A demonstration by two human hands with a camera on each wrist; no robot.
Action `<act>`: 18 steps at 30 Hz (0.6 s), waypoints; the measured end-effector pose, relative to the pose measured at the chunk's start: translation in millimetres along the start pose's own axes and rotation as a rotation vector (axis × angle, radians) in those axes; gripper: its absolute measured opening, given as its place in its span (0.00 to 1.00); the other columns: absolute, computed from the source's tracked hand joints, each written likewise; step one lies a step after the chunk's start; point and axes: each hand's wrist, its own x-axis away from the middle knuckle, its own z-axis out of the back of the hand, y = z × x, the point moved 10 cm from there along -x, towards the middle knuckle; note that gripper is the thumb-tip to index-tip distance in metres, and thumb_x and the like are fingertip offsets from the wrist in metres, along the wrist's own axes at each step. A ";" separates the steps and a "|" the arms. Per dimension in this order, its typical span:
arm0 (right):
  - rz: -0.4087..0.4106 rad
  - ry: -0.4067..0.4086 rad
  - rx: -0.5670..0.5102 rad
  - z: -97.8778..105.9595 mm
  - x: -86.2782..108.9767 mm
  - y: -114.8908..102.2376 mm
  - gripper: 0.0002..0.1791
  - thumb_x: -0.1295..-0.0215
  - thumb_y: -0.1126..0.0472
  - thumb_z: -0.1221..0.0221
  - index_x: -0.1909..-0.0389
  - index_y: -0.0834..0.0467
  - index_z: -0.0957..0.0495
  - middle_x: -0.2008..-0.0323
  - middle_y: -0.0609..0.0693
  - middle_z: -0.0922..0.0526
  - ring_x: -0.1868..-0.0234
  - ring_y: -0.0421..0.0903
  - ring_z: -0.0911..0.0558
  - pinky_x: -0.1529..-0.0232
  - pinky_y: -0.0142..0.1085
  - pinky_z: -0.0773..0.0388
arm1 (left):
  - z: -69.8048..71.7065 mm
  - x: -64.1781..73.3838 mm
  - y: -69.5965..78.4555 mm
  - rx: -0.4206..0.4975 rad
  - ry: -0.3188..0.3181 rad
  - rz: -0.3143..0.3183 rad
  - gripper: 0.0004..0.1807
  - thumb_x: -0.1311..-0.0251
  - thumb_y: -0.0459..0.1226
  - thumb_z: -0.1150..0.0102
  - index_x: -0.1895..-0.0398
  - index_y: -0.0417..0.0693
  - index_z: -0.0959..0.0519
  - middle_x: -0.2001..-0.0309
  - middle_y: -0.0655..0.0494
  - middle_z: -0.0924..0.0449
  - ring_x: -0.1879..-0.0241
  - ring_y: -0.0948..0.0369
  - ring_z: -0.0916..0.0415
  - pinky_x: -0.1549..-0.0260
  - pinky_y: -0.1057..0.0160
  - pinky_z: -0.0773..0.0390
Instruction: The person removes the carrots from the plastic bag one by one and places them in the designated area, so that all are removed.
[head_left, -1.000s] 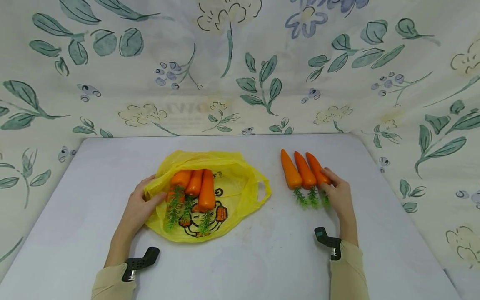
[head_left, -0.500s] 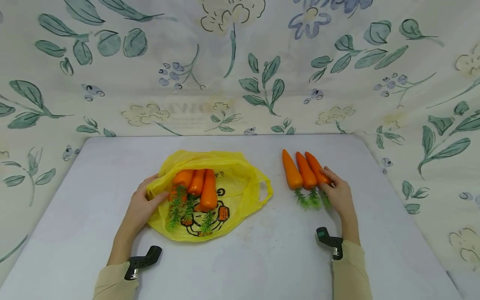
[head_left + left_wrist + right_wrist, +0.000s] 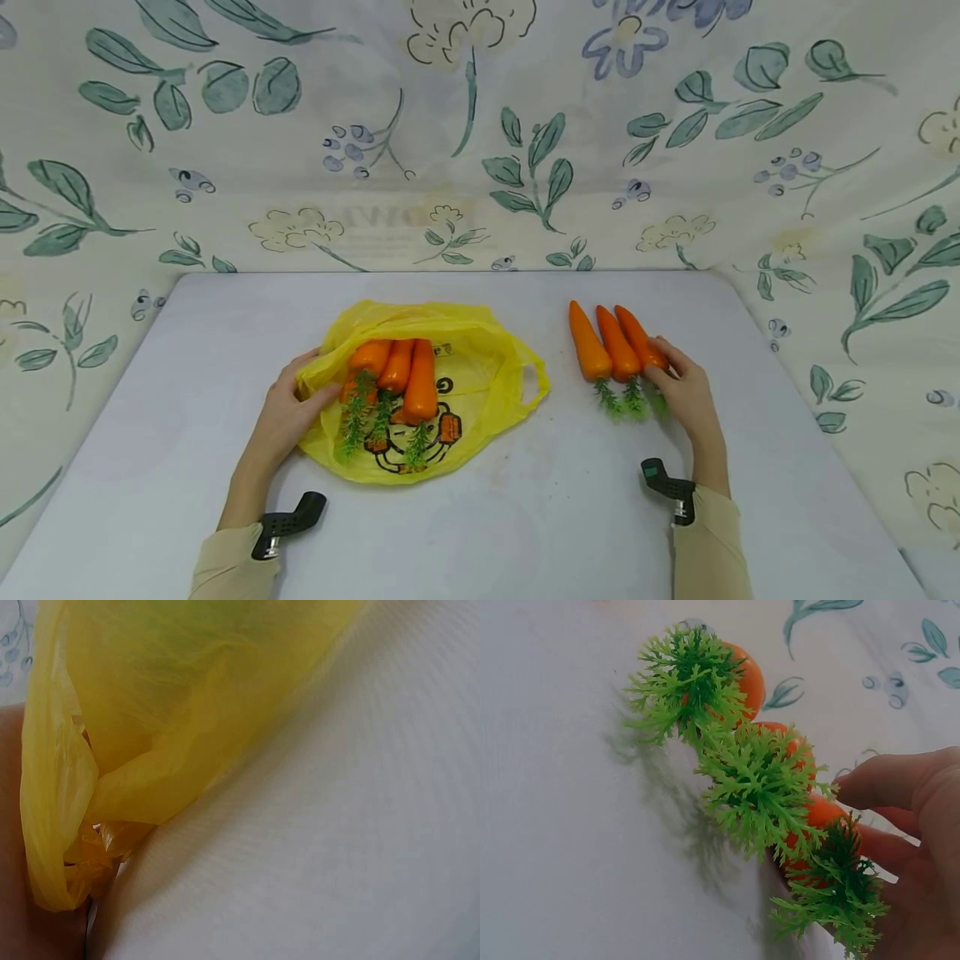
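Observation:
A yellow plastic bag (image 3: pixel 487 400) with a printed cartoon lies with its mouth spread at centre left. Inside, several orange carrots (image 3: pixel 422 385) with green tops are bunched toward its left side. My left hand (image 3: pixel 285 417) grips the bag's left edge, thumb over the rim and fingers outside, partly hidden behind the plastic. To the right, three carrots lie side by side on the table. My right hand (image 3: pixel 686 396) holds the rightmost carrot (image 3: pixel 634 330) near its leafy end, thumb on one side and fingers on the other. The right wrist view shows leafy tops (image 3: pixel 763 787) beside the fingers.
The left carrot (image 3: pixel 588 346) and middle carrot (image 3: pixel 617 342) of the row lie close against the held one. A white table (image 3: pixel 510 525) carries everything. Behind it hangs a leaf-patterned cloth (image 3: pixel 450 192). The bag's handle loop (image 3: pixel 536 383) points right, toward the carrots.
The head view has drifted slightly, so everything appears a little further right. Both hands keep nearly the same hold on the bag and the carrot.

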 end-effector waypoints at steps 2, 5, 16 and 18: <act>-0.002 -0.002 -0.007 0.9 1.7 -0.1 0.28 0.27 0.63 0.46 0.28 0.63 0.37 0.25 0.59 0.43 0.24 0.57 0.46 0.29 0.52 0.43 | -0.6 -0.4 -0.1 0.000 -0.004 -0.002 0.38 0.32 0.48 0.44 0.24 0.43 0.43 0.26 0.38 0.45 0.34 0.41 0.43 0.39 0.37 0.38; -0.007 0.009 0.002 3.3 5.1 -1.0 0.29 0.27 0.62 0.46 0.28 0.63 0.37 0.25 0.59 0.43 0.24 0.57 0.47 0.29 0.53 0.42 | -0.3 -0.7 -0.8 -0.015 -0.001 -0.001 0.38 0.31 0.49 0.44 0.24 0.43 0.42 0.26 0.39 0.45 0.34 0.42 0.42 0.40 0.39 0.38; 0.007 0.087 0.038 19.5 16.8 -10.4 0.27 0.29 0.66 0.46 0.30 0.63 0.34 0.27 0.60 0.38 0.27 0.59 0.40 0.31 0.54 0.39 | -0.5 -1.1 -3.4 -0.023 0.007 0.002 0.38 0.32 0.50 0.44 0.24 0.44 0.42 0.27 0.39 0.43 0.36 0.43 0.39 0.45 0.50 0.34; 0.006 0.099 0.030 20.3 18.5 -12.4 0.27 0.29 0.66 0.46 0.30 0.63 0.33 0.27 0.60 0.37 0.27 0.58 0.39 0.31 0.54 0.39 | -0.7 -1.1 -3.4 -0.025 0.007 0.001 0.38 0.32 0.50 0.44 0.24 0.44 0.42 0.27 0.39 0.43 0.36 0.43 0.39 0.46 0.53 0.34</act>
